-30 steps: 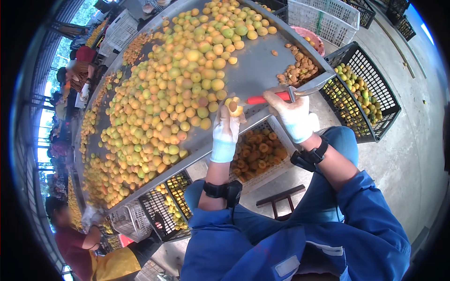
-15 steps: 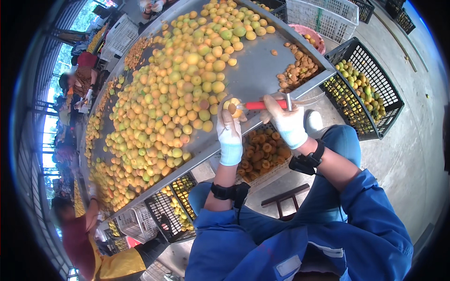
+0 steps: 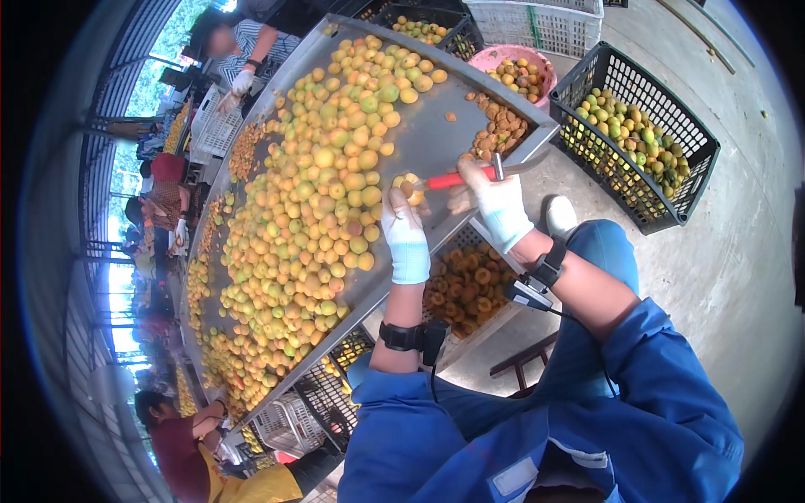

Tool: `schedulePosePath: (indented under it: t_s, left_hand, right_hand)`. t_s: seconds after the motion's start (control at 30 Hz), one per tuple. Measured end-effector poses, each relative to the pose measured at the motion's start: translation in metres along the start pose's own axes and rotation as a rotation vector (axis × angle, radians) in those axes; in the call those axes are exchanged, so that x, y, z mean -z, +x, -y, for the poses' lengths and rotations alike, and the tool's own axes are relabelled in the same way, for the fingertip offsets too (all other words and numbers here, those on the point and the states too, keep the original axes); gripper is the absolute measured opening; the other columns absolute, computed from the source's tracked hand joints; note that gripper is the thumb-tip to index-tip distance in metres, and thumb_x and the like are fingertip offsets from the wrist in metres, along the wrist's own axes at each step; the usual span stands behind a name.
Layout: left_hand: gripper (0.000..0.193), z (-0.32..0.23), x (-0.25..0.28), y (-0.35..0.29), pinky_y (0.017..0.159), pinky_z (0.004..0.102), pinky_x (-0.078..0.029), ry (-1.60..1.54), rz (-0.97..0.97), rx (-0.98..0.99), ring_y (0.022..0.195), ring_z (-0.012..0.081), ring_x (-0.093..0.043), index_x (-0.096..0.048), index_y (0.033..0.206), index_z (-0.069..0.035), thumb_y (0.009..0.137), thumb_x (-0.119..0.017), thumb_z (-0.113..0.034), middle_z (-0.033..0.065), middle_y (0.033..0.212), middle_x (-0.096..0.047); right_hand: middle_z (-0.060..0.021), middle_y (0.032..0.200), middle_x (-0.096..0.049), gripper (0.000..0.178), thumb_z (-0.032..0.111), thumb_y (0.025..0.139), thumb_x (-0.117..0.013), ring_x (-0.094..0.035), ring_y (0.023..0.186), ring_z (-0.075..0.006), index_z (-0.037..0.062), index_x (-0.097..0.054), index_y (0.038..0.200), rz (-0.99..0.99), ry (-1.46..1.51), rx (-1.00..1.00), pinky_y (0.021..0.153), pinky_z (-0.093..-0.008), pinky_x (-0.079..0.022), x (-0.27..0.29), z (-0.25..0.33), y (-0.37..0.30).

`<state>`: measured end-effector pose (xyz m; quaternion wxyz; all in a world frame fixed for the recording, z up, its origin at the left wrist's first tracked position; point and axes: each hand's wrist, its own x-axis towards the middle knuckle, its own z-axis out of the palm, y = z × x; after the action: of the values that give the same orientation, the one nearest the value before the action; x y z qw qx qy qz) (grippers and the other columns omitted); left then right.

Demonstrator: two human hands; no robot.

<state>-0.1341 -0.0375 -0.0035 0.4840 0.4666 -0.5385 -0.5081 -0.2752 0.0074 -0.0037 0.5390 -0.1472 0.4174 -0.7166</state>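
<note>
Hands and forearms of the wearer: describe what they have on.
The left hand and right hand wear whitish gloves with pale blue toward the cuffs. Each forearm carries a black strap with a small boxy device and a thin dark cable. Blue sleeves stop short of the straps.

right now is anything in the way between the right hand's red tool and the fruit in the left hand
Nothing visible stands between them: the red-handled tool in the right hand points straight at the fruit in the left hand. Exact contact is too small to tell.
</note>
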Motion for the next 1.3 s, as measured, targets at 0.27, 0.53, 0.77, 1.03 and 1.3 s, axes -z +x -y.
schedulePosePath:
  t_s: [0.27,0.53,0.77,1.03,1.3]
  left_hand:
    - [0.043,-0.009,-0.03,0.036,0.061,0.0235,-0.043,-0.088,0.21,0.012,0.072,0.0105,-0.053,-0.053,0.112,0.002,0.104,-0.043,-0.039,0.0068,0.092,-0.061]
    - [0.039,-0.027,-0.067,0.038,0.053,0.0239,-0.041,0.119,0.241,0.01,0.063,0.0087,-0.052,-0.056,0.109,-0.001,0.103,-0.045,-0.038,0.0025,0.082,-0.061]
    - [0.037,-0.016,-0.068,0.063,0.055,0.0285,-0.044,0.028,0.334,0.141,0.066,0.0141,-0.054,-0.055,0.108,-0.002,0.103,-0.047,-0.038,0.007,0.087,-0.061]
    - [0.036,0.01,-0.073,0.08,0.056,0.0304,-0.045,-0.353,0.361,0.281,0.069,0.0166,-0.056,-0.054,0.109,-0.003,0.102,-0.048,-0.037,0.0082,0.092,-0.061]
    - [0.033,0.028,-0.087,0.085,0.064,0.0335,-0.049,-0.267,0.349,0.351,0.076,0.0205,-0.058,-0.053,0.115,-0.001,0.103,-0.047,-0.031,0.0107,0.099,-0.061]
  right_hand:
    - [-0.0193,0.079,-0.069,0.033,0.026,0.089,-0.068,-0.067,0.059,-0.0238,-0.0044,-0.065,0.099,-0.146,0.232,-0.182,0.053,-0.0314,-0.055,0.02,0.02,0.023]
    - [-0.0179,0.073,-0.069,0.03,0.025,0.089,-0.067,-0.068,0.057,-0.0222,-0.0047,-0.065,0.089,-0.135,0.053,0.249,0.049,-0.0312,-0.055,0.035,0.036,0.023]
    - [-0.0249,0.084,-0.068,0.036,0.023,0.091,-0.064,-0.069,0.062,-0.0293,-0.0105,-0.058,0.103,-0.158,0.314,-0.077,0.053,-0.0335,-0.057,0.051,0.032,0.039]
    - [-0.0311,0.095,-0.065,0.04,0.022,0.09,-0.066,-0.069,0.073,-0.0362,-0.0122,-0.054,0.108,-0.16,0.503,-0.171,0.055,-0.0397,-0.059,0.052,0.02,0.049]
    - [-0.0253,0.094,-0.067,0.035,0.02,0.09,-0.067,-0.069,0.071,-0.0316,-0.0092,-0.057,0.107,-0.285,0.574,-0.041,0.058,-0.0366,-0.058,0.046,0.02,0.044]
